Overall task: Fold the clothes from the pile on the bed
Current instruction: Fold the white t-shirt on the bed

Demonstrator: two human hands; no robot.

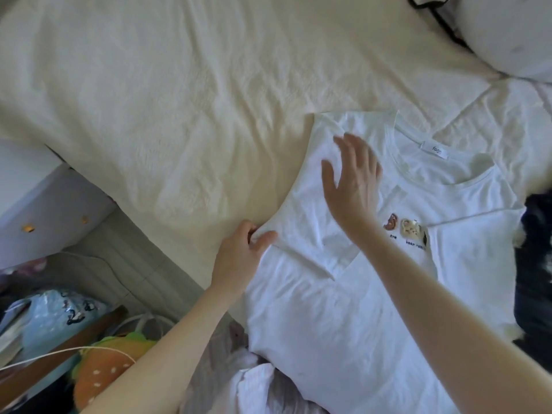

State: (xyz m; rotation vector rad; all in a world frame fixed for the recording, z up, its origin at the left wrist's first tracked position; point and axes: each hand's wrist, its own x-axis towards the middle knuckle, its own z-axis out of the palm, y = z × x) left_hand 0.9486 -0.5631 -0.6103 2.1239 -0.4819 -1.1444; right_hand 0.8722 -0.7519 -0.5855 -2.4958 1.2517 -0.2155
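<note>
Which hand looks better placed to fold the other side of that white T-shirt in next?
Probably the right. The right hand lies open and flat on the white T-shirt, free to move, while the left hand pinches the shirt's folded left edge, holding it in place.

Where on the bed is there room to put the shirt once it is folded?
The wide bare patch of cream bedsheet, up and left of the white T-shirt with bear pictures, looks free. It is crowded to the right: a dark garment touches the shirt, and a white pillow fills the top corner.

free: bedsheet (179, 85) left | blocked: dark clothes (534, 264) right, pillow (507, 34)
</note>
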